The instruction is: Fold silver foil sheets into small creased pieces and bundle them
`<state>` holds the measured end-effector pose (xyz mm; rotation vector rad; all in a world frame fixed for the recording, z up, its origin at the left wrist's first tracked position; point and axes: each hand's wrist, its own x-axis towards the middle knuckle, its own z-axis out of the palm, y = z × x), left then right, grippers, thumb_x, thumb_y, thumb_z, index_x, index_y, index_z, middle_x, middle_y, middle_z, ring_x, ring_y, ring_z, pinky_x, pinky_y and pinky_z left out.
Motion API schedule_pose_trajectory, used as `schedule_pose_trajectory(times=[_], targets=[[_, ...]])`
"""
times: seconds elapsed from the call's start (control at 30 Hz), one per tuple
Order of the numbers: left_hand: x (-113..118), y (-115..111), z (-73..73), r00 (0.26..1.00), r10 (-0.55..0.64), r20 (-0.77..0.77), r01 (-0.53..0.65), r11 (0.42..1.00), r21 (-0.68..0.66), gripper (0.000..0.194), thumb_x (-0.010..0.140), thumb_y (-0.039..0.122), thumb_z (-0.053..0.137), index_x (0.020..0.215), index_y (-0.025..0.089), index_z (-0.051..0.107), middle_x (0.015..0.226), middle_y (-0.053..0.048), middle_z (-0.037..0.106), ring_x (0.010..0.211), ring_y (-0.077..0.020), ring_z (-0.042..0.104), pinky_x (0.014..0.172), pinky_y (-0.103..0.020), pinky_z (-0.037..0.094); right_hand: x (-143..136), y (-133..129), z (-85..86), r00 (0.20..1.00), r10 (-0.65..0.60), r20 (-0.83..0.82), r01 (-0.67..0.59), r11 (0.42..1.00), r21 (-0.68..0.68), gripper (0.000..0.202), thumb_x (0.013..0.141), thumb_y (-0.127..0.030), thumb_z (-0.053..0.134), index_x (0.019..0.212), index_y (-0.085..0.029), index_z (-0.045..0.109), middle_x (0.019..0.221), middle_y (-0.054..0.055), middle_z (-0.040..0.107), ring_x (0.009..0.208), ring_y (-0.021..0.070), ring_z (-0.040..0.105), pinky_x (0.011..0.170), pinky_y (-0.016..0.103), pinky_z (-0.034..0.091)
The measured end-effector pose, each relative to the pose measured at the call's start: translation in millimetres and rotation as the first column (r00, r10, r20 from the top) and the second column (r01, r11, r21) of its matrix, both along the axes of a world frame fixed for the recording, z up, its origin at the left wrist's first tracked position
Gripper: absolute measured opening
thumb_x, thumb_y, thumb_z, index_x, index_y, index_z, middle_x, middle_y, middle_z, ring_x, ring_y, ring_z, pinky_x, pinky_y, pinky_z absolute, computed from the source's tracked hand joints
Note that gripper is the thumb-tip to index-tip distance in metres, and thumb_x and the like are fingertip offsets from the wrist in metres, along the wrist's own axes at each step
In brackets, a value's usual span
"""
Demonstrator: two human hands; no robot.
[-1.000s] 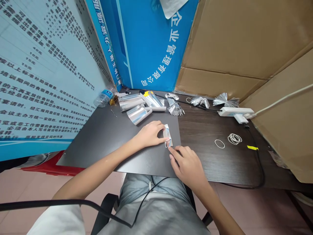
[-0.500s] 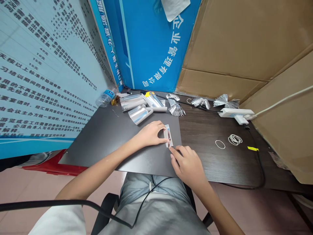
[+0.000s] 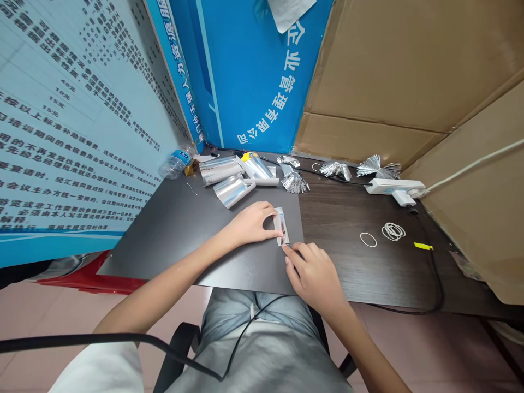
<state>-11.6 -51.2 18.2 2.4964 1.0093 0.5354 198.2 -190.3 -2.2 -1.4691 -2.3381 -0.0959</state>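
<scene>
A small silvery strip (image 3: pixel 281 225) lies on the dark grey mat (image 3: pixel 176 229), close to its right edge. My left hand (image 3: pixel 256 222) spans the strip's left side, with the thumb near its lower part and the fingertips at its upper end; thumb and fingers are apart. My right hand (image 3: pixel 313 270) touches the strip's lower end with the index fingertip, its other fingers curled loosely. Behind my hands lie silvery foil rolls (image 3: pixel 233 190) and a fringed foil bundle (image 3: pixel 293 180).
Fringed foil pieces (image 3: pixel 379 167) and a white power strip (image 3: pixel 395 188) sit at the back right. White rubber bands (image 3: pixel 393 232) and a yellow tag (image 3: pixel 423 246) lie on the right. A plastic bottle (image 3: pixel 178 162) is at the back left. Cardboard (image 3: pixel 409 65) walls the back.
</scene>
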Motion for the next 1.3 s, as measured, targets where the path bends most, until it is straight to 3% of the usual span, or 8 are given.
schedule_pose_trajectory(times=[0.17, 0.3, 0.4, 0.6, 0.83, 1.0, 1.13, 1.3], targets=[[-0.1, -0.3, 1.8, 1.0, -0.001, -0.025, 0.001, 1.0, 0.009, 0.049, 0.087, 0.054, 0.079, 0.118, 0.017, 0.072, 0.121, -0.013, 0.071, 0.116, -0.032, 0.066, 0.105, -0.045, 0.052, 0.6, -1.7, -0.7, 0.999, 0.014, -0.052, -0.012, 0.999, 0.036, 0.03, 0.104, -0.022, 0.053, 0.127, -0.017, 0.072, 0.11, 0.012, 0.076, 0.091, 0.0263, 0.064, 0.075, 0.041, 0.047], [0.2, -0.4, 2.0, 0.999, -0.005, -0.04, 0.006, 1.0, 0.029, 0.046, 0.089, 0.054, 0.076, 0.117, 0.018, 0.073, 0.117, -0.012, 0.071, 0.114, -0.0321, 0.066, 0.103, -0.045, 0.053, 6.1, 6.2, 3.3, 0.987, 0.088, -0.131, -0.083, 0.996, 0.044, 0.036, 0.104, -0.025, 0.054, 0.138, -0.018, 0.066, 0.135, 0.013, 0.072, 0.117, 0.0304, 0.066, 0.094, 0.045, 0.052], [0.5, -0.6, 0.4, 1.0, -0.004, -0.029, 0.005, 0.998, 0.055, 0.039, 0.09, 0.048, 0.074, 0.116, 0.019, 0.073, 0.114, -0.011, 0.071, 0.112, -0.0309, 0.066, 0.102, -0.043, 0.053, 16.5, 28.1, 9.3, 0.97, 0.215, -0.117, -0.216, 0.976, 0.004, 0.038, 0.105, -0.024, 0.052, 0.141, -0.021, 0.065, 0.143, 0.011, 0.07, 0.134, 0.0324, 0.062, 0.107, 0.052, 0.049], [0.5, -3.2, -0.9, 1.0, 0.018, -0.017, -0.017, 0.999, 0.048, 0.046, 0.087, 0.055, 0.076, 0.115, 0.019, 0.071, 0.114, -0.012, 0.071, 0.111, -0.0305, 0.067, 0.1, -0.043, 0.054, 43.4, 77.3, 13.5, 0.907, 0.404, -0.123, -0.415, 0.906, -0.087, 0.037, 0.105, -0.02, 0.052, 0.135, -0.025, 0.073, 0.136, 0.007, 0.075, 0.137, 0.0315, 0.062, 0.111, 0.056, 0.048], [-0.7, -6.4, -1.5, 0.997, 0.063, -0.042, -0.062, 0.997, 0.044, 0.059, 0.087, 0.054, 0.076, 0.133, 0.019, 0.065, 0.138, -0.014, 0.068, 0.128, -0.0326, 0.065, 0.11, -0.046, 0.051, 49.0, 75.6, 9.9, 0.91, 0.407, -0.078, -0.414, 0.902, -0.126, 0.037, 0.107, -0.022, 0.05, 0.137, -0.028, 0.072, 0.139, 0.007, 0.073, 0.134, 0.0322, 0.063, 0.111, 0.059, 0.045], [3.0, -24.2, 0.0, 0.985, 0.131, -0.108, -0.118, 0.985, 0.123, 0.062, 0.094, 0.051, 0.069, 0.146, 0.019, 0.057, 0.16, -0.016, 0.052, 0.152, -0.0386, 0.044, 0.12, -0.057, 0.04, 49.6, 72.6, 10.3, 0.918, 0.394, -0.034, -0.395, 0.908, -0.138, 0.039, 0.107, -0.022, 0.049, 0.14, -0.028, 0.069, 0.142, 0.007, 0.071, 0.134, 0.0318, 0.062, 0.115, 0.063, 0.039], [9.3, -38.0, 3.6, 0.995, 0.058, -0.085, -0.052, 0.996, 0.076, 0.021, 0.104, 0.031, 0.056, 0.116, 0.023, 0.071, 0.123, -0.008, 0.076, 0.126, -0.0285, 0.068, 0.109, -0.046, 0.049, 52.4, 71.3, 10.7, 0.912, 0.408, 0.03, -0.401, 0.907, -0.128, 0.041, 0.107, -0.021, 0.048, 0.142, -0.027, 0.068, 0.146, 0.007, 0.068, 0.136, 0.0329, 0.06, 0.116, 0.065, 0.038], [10.8, -38.5, 7.7, 0.993, 0.095, -0.075, -0.096, 0.995, -0.001, 0.031, 0.092, 0.042, 0.074, 0.116, 0.022, 0.072, 0.117, -0.007, 0.077, 0.106, -0.0293, 0.074, 0.094, -0.04, 0.055, 54.8, 69.3, 9.6, 0.895, 0.422, 0.141, -0.413, 0.906, -0.09, 0.043, 0.108, -0.023, 0.046, 0.148, -0.02, 0.062, 0.152, 0.01, 0.063, 0.138, 0.0367, 0.056, 0.114, 0.065, 0.037]])
